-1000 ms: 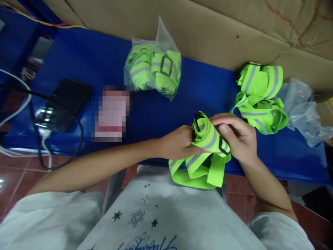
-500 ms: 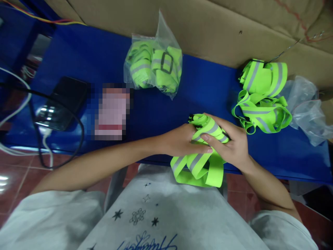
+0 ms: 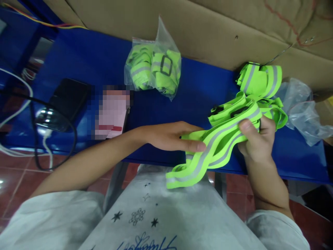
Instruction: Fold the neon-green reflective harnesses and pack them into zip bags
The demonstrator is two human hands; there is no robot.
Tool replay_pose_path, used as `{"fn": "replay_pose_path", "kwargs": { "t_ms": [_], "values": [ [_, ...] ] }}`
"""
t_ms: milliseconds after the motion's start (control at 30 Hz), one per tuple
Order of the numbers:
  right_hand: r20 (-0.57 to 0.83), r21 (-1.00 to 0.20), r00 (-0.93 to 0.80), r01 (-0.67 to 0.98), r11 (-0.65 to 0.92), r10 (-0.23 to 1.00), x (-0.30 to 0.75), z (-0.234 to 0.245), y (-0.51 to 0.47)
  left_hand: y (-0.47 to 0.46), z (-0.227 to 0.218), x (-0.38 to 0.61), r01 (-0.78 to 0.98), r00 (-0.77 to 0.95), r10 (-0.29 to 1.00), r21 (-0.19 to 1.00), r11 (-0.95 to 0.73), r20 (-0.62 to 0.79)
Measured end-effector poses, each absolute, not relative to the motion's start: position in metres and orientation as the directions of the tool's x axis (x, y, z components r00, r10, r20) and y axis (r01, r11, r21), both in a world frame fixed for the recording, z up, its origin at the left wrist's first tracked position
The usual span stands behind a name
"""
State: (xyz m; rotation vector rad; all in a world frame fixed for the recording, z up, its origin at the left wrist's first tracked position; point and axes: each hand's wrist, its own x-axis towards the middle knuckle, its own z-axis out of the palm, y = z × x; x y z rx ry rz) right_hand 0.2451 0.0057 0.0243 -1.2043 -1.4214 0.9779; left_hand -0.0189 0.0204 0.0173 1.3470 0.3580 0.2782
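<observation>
You had the bright green strap (image 3: pixel 194 170) gathered in long loops over the near edge of the blue table (image 3: pixel 203 93), its lower loops drooping past that edge in front of your shirt. Your right hand (image 3: pixel 258 140) gripped the upper folds between thumb and curled fingers. Your left hand (image 3: pixel 177 137) lay along the other side, thumb over the strap; its fingertips were hidden, so whether they were closed could not be told. The step in hand looked like arranging the loops. The next move seemed to call for a firm right grip and even edges, clear of the loose green pile (image 3: pixel 281 114) just behind that hand, lest the bands tangle.
</observation>
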Motion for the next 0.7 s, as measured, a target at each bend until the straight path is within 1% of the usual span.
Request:
{"fn": "replay_pose_path", "kwargs": {
  "t_ms": [67, 100, 200, 267, 400, 467, 600, 700],
  "values": [
    [0.163, -0.986, 0.057, 0.041, 0.161, 0.985, 0.245, 0.021, 0.013, 0.020, 0.018, -0.018, -0.024, 0.881, 0.461, 0.963, 0.268, -0.106],
    [0.159, -0.987, 0.085, -0.013, 0.161, 0.984, 0.245, 0.019, 0.017, 0.021, 0.019, -0.018, -0.037, 0.861, 0.496, 0.961, 0.274, -0.108],
    [0.110, -0.989, 0.094, -0.084, 0.118, 0.989, 0.248, 0.014, 0.028, 0.023, 0.018, -0.019, -0.048, 0.804, 0.591, 0.983, 0.176, -0.067],
    [0.104, -0.991, 0.075, -0.079, 0.110, 0.992, 0.250, 0.011, 0.033, 0.025, 0.018, -0.021, -0.065, 0.784, 0.620, 0.989, 0.131, -0.031],
    [0.087, -0.994, 0.043, -0.060, 0.090, 0.995, 0.252, 0.008, 0.039, 0.026, 0.016, -0.024, -0.122, 0.768, 0.640, 0.980, 0.155, -0.006],
    [0.089, -0.995, 0.032, -0.037, 0.090, 0.996, 0.252, 0.008, 0.040, 0.026, 0.016, -0.024, -0.113, 0.763, 0.647, 0.982, 0.148, -0.010],
    [0.089, -0.994, 0.002, 0.063, 0.089, 0.996, 0.253, 0.005, 0.041, 0.026, 0.015, -0.025, -0.081, 0.763, 0.646, 0.986, 0.143, -0.031],
    [0.084, -0.996, 0.009, 0.038, 0.084, 0.996, 0.253, 0.002, 0.041, 0.026, 0.015, -0.024, -0.057, 0.772, 0.635, 0.992, 0.113, -0.028]
  ]
}}
